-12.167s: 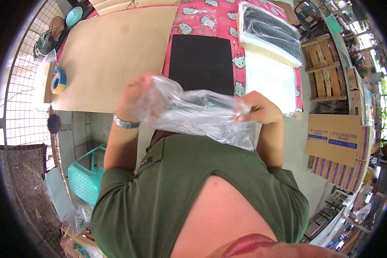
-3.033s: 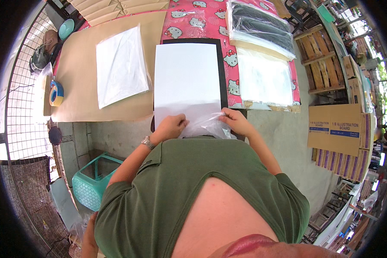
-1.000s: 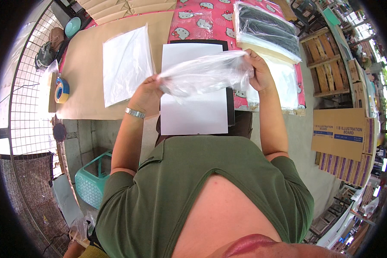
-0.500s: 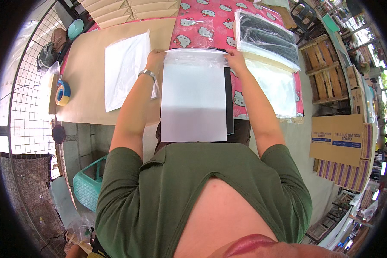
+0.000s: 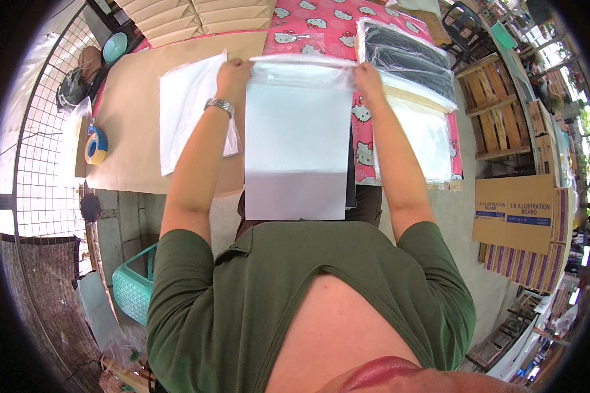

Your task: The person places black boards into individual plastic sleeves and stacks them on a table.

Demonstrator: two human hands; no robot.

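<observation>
A white board or sheet (image 5: 295,144) lies lengthwise in front of me, its near end reaching past the table edge to my lap. Across its far end runs a band of clear plastic (image 5: 301,73), seemingly a bag or sleeve. My left hand (image 5: 235,75) is closed on the plastic's far left corner. At the far right corner my right hand (image 5: 368,82) is closed on the same plastic, stretching it wide between both hands. A dark board (image 5: 352,170) peeks out along the white one's right side. Left of it, another white sheet in clear plastic (image 5: 193,108) lies by my left forearm.
Brown paper (image 5: 128,144) covers the table's left part, with a tape roll (image 5: 96,145) at its edge. Plastic-wrapped dark packs (image 5: 406,56) and white packs (image 5: 413,144) lie on the pink patterned cloth (image 5: 362,154). Cardboard boxes (image 5: 514,213) and a green basket (image 5: 134,285) flank me.
Both hands have moved farther away and slightly apart, drawing the plastic with them. The white board's near end has shifted slightly toward me, and less of the dark board shows.
</observation>
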